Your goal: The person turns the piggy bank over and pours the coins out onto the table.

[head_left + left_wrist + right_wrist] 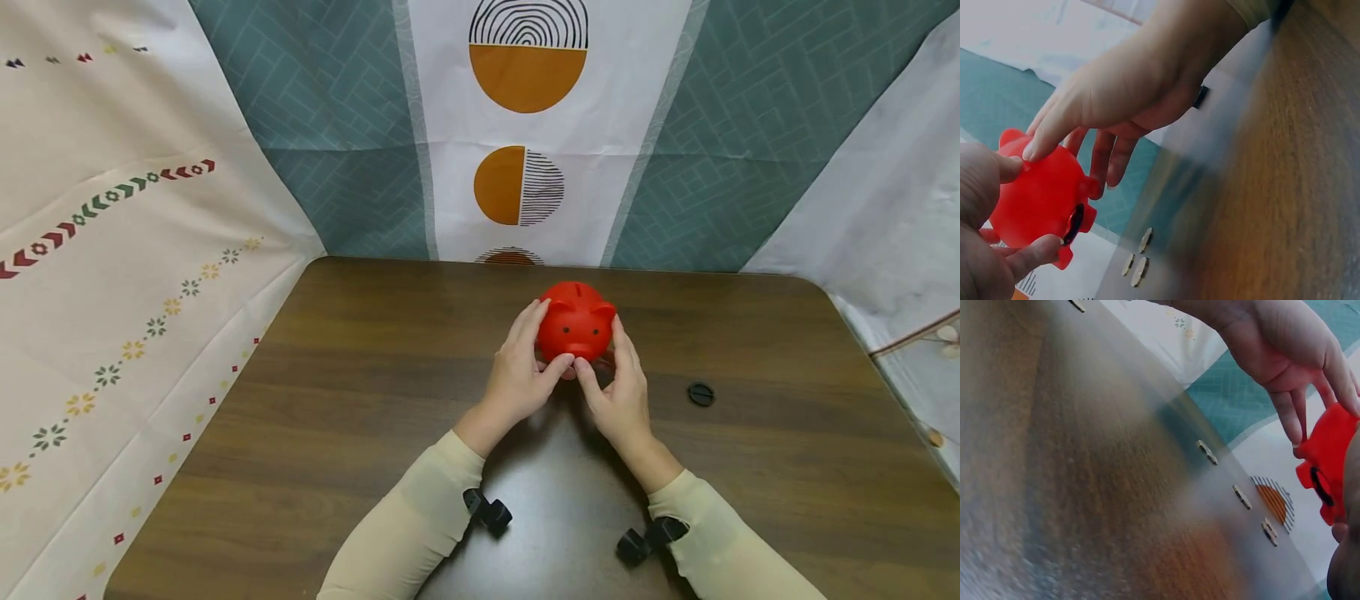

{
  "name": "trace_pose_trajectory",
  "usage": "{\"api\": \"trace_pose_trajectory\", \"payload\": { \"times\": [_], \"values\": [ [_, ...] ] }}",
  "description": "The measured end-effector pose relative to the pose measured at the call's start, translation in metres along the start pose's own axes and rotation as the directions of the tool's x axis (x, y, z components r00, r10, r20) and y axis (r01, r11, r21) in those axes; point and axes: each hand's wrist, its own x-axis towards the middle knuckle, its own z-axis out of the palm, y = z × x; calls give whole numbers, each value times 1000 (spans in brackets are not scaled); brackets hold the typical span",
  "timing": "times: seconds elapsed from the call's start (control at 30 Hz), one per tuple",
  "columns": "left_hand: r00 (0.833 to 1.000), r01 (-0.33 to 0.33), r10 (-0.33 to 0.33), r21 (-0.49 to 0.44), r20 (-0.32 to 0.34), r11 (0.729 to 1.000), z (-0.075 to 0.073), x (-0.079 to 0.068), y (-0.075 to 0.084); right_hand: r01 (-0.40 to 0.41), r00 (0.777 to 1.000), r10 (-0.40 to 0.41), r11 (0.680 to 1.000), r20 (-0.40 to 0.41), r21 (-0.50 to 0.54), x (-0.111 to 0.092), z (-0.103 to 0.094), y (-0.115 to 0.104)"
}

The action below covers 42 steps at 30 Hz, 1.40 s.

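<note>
A red piggy bank [576, 323] faces me upright, its coin slot on top. My left hand [517, 375] grips its left side, fingers up along it and thumb below the snout. On the opposite side my right hand [621, 396] holds it, its thumb close to the left thumb. In the left wrist view the piggy bank [1041, 197] appears raised over the table, with a dark round spot [1074, 224] on its underside. Right of the hands, a black slotted disc [701, 394] lies on the table.
Several small coin-like discs [1139, 272] lie on the wooden table [360, 417] beyond the piggy bank, hidden in the head view. Patterned cloth [337, 125] hangs behind the table's far edge, and a pale cloth [112, 333] along the left.
</note>
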Motion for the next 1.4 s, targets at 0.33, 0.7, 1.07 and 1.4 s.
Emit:
{"api": "trace_pose_trajectory", "payload": {
  "times": [0.33, 0.7, 1.07, 1.4],
  "values": [
    [943, -318, 318, 16, -101, 948, -3, 2, 15, 229, 960, -213, 971, -183, 68, 8, -4, -8],
    [998, 44, -46, 57, 38, 997, -8, 3, 8, 5, 1000, -5, 1000, -5, 22, 1, 2, 4],
    [907, -409, 410, 30, -99, 912, -9, 3, 19, 297, 936, -257, 944, -242, 146, 11, -1, -16],
    [998, 53, -55, 97, 22, 994, -4, -1, 7, -67, 997, 68, 998, 22, -4, -3, 2, 3]
  ]
}}
